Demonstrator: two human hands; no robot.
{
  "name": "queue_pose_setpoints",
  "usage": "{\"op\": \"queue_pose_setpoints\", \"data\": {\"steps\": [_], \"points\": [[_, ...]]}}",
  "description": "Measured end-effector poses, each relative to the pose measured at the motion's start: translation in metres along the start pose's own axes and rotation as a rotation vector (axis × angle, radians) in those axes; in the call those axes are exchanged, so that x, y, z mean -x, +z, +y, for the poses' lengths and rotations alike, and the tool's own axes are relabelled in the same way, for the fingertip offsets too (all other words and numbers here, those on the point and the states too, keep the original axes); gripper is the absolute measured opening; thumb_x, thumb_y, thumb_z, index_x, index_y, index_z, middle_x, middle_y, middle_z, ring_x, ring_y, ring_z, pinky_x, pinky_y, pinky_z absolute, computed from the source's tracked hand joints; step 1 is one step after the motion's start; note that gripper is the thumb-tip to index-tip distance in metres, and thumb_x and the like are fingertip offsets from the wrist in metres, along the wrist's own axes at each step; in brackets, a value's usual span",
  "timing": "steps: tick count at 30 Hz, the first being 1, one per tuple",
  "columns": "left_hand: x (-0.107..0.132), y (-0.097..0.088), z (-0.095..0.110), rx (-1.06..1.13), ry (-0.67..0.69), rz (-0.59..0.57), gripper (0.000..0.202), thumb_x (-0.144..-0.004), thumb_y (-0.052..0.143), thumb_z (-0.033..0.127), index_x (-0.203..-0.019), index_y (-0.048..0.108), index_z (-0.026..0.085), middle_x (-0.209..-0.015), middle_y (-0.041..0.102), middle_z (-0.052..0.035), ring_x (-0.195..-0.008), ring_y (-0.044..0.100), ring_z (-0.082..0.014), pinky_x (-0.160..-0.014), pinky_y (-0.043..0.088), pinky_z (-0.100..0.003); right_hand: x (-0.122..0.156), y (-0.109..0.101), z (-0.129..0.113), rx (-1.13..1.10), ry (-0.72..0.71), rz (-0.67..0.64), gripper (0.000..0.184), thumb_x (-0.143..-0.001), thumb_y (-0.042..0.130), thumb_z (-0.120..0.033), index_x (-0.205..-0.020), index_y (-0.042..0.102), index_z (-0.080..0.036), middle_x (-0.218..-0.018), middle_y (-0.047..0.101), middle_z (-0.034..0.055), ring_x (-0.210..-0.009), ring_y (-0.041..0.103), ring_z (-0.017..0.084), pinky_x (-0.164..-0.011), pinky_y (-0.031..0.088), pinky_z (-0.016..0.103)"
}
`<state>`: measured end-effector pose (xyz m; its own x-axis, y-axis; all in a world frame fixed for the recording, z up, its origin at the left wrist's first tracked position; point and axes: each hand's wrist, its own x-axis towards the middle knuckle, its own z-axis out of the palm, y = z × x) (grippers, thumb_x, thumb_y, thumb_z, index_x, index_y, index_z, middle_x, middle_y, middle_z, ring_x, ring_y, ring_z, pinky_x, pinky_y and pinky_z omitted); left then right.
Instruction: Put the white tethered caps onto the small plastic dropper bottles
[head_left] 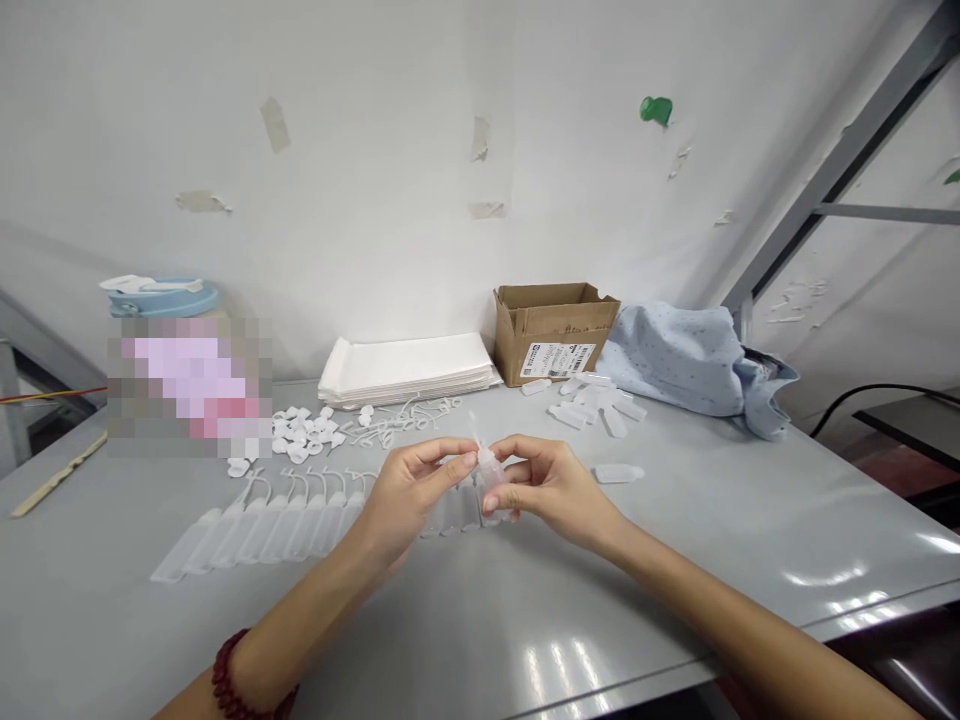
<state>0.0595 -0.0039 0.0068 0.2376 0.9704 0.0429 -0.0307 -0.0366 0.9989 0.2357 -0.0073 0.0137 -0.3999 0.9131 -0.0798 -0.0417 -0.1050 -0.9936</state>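
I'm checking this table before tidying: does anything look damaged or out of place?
The cardboard box has a ragged upper edge, as if torn. One small bottle lies alone on the right, apart from the loose pile of others. Tape scraps cling to the wall.

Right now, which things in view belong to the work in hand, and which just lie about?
Likely in the work:
bottle between left hand and right hand
row of bottles
curved tubes
white caps
loose bottles

Likely just lying about:
blue cloth
pale strip
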Motion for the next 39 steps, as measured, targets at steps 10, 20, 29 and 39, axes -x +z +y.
{"op": "queue_pose_setpoints", "data": {"steps": [10,20,29,39], "points": [[0.002,0.003,0.008,-0.223,0.094,0.032,0.018,-0.079,0.063,0.037,-0.083,0.072,0.021,-0.091,0.068,-0.0038,-0.090,0.061,-0.0217,-0.078,0.048,-0.032,0.001,0.003,0.003,0.123,-0.053,0.072,0.042,-0.053,0.086,-0.029,-0.083,0.059,-0.017,-0.050,0.056,-0.0076,-0.045,0.050,0.009,-0.047,0.039,0.023],[-0.001,-0.006,0.008,-0.042,0.083,-0.260,0.022,-0.091,0.050,0.033,-0.082,0.067,0.023,-0.075,0.064,-0.0004,-0.077,0.060,-0.0173,-0.085,0.045,-0.033,0.003,0.001,-0.007,-0.026,-0.051,-0.101,0.030,-0.079,0.067,-0.042,-0.091,0.063,-0.015,-0.069,0.066,0.0012,-0.061,0.064,0.013,-0.059,0.053,0.026],[0.008,0.006,0.006,-0.613,0.407,0.142,0.017,-0.089,0.052,0.024,-0.093,0.068,0.020,-0.095,0.067,-0.0056,-0.099,0.056,-0.0218,-0.084,0.046,-0.037,0.000,-0.003,-0.004,0.038,-0.078,0.028,0.032,-0.073,0.073,-0.042,-0.088,0.061,-0.016,-0.084,0.065,0.0031,-0.076,0.069,0.019,-0.069,0.050,0.029],[-0.002,0.020,0.011,-0.911,0.799,-0.050,0.037,-0.083,0.064,0.016,-0.117,0.049,0.015,-0.119,0.057,-0.0109,-0.115,0.047,-0.0227,-0.096,0.043,-0.038,-0.002,-0.017,-0.016,-0.127,-0.037,0.054,0.031,-0.071,0.075,-0.039,-0.080,0.058,-0.015,-0.072,0.066,0.0021,-0.074,0.069,0.020,-0.072,0.052,0.035]]}}
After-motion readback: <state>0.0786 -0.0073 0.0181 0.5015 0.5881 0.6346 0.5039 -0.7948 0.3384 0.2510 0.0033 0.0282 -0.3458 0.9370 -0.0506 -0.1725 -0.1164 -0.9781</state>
